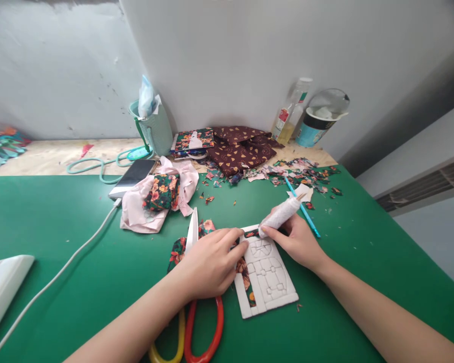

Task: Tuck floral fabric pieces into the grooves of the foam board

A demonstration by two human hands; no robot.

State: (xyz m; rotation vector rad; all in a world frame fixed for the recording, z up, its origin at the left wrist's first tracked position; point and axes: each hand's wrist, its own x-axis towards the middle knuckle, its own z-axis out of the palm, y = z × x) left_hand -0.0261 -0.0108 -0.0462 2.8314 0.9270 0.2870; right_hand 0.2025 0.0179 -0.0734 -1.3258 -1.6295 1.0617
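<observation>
Left grip (212, 262) lies flat, fingers pressing, not clenched on anything. It pins floral cloth (178, 249) against the left edge of the white board (270, 285), lower centre of frame. Right grip (298, 242) is closed round a white-wrapped tool (280, 216), tip down at the board's top edge, where a bit of cloth sits in a groove. Board lies flat on the green desk (79, 242), touching both grips.

Risks, as I judge them:
- **Scissors:** the scissors (192, 229) lie under the left wrist w/ the blade pointing up past the fingers (handles at the bottom edge), so a slip of that palm could meet the edge.
- **Board:** it looks soft, so too hard a push w/ the tool could tear a groove or pop the cloth out.
- **Cloth:** if the left grip lets up, it prob. shifts.
- **Pen:** the blue pen (302, 209), just beside the right grip, could get knocked into the scraps (302, 174), upper right.
</observation>
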